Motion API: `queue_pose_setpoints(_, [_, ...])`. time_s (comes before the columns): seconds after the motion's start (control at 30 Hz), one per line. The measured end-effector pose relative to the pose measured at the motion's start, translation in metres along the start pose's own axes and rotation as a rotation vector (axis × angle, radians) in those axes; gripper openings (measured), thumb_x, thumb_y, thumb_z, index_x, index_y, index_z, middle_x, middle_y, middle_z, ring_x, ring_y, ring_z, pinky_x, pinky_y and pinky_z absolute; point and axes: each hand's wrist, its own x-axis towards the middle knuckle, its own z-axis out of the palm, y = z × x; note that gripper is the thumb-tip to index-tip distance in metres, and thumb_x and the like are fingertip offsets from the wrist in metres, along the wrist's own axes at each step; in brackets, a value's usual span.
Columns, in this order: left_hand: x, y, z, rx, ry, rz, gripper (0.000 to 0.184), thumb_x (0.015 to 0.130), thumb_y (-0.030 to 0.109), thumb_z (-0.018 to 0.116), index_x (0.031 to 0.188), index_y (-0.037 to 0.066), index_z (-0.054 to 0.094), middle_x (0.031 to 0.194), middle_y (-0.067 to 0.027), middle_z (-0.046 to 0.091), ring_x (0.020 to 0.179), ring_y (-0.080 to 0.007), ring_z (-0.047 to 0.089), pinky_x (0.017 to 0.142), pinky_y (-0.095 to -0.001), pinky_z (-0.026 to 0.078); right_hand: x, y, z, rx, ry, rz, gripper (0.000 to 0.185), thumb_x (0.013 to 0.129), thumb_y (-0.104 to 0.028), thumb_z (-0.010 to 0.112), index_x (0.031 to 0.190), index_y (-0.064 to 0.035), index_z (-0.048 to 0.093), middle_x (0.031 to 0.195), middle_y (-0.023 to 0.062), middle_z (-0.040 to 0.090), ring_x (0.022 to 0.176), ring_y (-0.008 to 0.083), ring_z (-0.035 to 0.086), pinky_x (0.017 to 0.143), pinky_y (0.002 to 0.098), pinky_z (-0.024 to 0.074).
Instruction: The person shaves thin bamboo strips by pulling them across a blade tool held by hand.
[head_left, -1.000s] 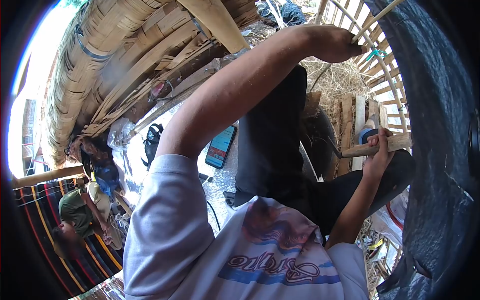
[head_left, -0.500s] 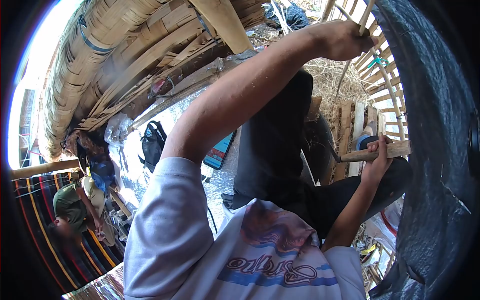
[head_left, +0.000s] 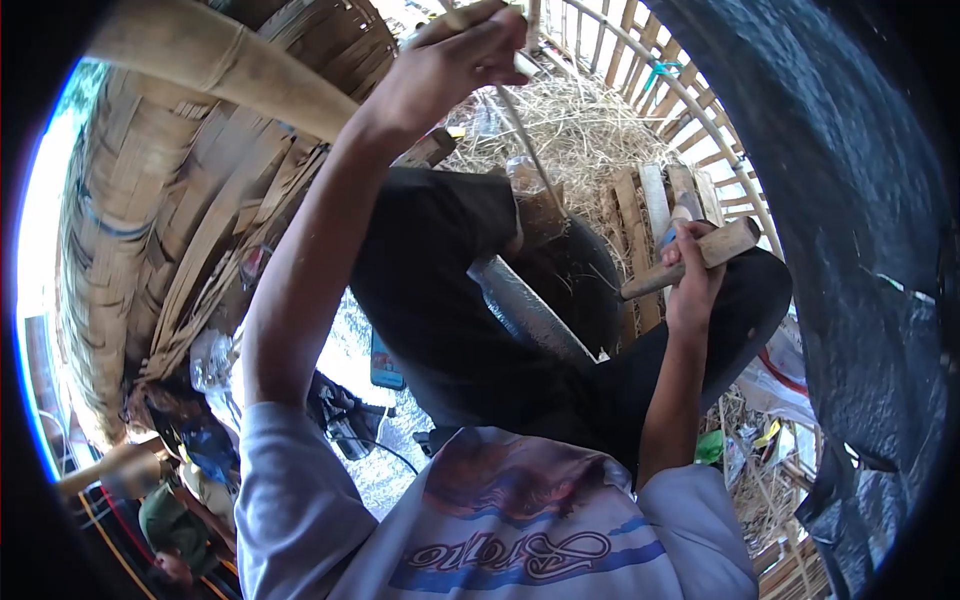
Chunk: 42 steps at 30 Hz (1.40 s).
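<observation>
My left hand [head_left: 460,65] is raised at the top, its fingers closed round a thin stick [head_left: 525,140] that slants down to a wooden block [head_left: 540,212] beside my knee. On the right, my right hand [head_left: 692,262] is wrapped round the wooden handle [head_left: 725,243] of a tool. The handle is thick at its outer end, and a thin dark metal part at the other end points toward a dark rounded object [head_left: 580,270] between my legs. How far the metal part extends cannot be made out.
Straw [head_left: 570,120] and wooden slats [head_left: 635,225] lie ahead, beside a bamboo lattice [head_left: 690,105]. Dark plastic sheeting [head_left: 860,200] hangs at the right. A phone [head_left: 386,362] lies by my left thigh. Another person [head_left: 175,525] is at the lower left; a bamboo pole [head_left: 220,55] crosses the upper left.
My left hand has moved left in view with the stick, whose lower end now reaches the block. The view has shifted; my right hand still holds the tool, now more tilted.
</observation>
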Motion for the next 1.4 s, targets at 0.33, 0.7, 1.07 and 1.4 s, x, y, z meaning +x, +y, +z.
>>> queue_pose_setpoints(0.33, [-0.01, 0.013, 0.004, -0.15, 0.121, 0.06, 0.032, 0.094, 0.026, 0.037, 0.066, 0.01, 0.031, 0.059, 0.0026, 0.02, 0.054, -0.0107, 0.022, 0.055, -0.0277, 0.022, 0.003, -0.002, 0.018, -0.009, -0.009, -0.026, 0.011, 0.081, -0.006, 0.062, 0.085, -0.0035, 0.052, 0.065, 0.0001, 0.048, 0.057, 0.0084, 0.047, 0.056, 0.0228, 0.0396])
queue_pose_setpoints(0.7, [-0.001, 0.009, 0.018, -0.138, 0.207, 0.026, 0.038, 0.091, 0.031, 0.033, 0.059, 0.014, 0.022, 0.049, 0.0025, 0.015, 0.049, -0.0109, 0.011, 0.05, -0.0296, 0.018, 0.011, -0.025, 0.062, 0.395, 0.036, -0.251, 0.011, 0.084, -0.003, 0.057, 0.085, -0.0052, 0.046, 0.066, 0.0024, 0.046, 0.062, 0.012, 0.047, 0.063, 0.0344, 0.045])
queue_pose_setpoints(1.07, [0.004, 0.006, 0.034, -0.164, 0.319, 0.028, 0.042, 0.091, 0.032, 0.034, 0.056, 0.014, 0.02, 0.048, 0.0033, 0.012, 0.045, -0.0105, 0.009, 0.047, -0.0295, 0.016, 0.002, -0.106, 0.123, 0.642, -0.29, -0.561, 0.005, 0.091, -0.019, 0.041, 0.088, -0.0161, 0.044, 0.061, -0.0031, 0.038, 0.053, 0.0108, 0.04, 0.061, 0.032, 0.0396])
queue_pose_setpoints(1.4, [0.011, 0.001, 0.032, -0.157, 0.354, 0.048, 0.041, 0.089, 0.029, 0.037, 0.054, 0.014, 0.021, 0.045, 0.0034, 0.012, 0.041, -0.0096, 0.009, 0.043, -0.0289, 0.014, 0.008, -0.091, 0.126, 0.693, -0.396, -0.582, 0.009, 0.087, -0.007, 0.042, 0.093, -0.0135, 0.044, 0.058, -0.0017, 0.037, 0.051, 0.0107, 0.039, 0.056, 0.031, 0.0378])
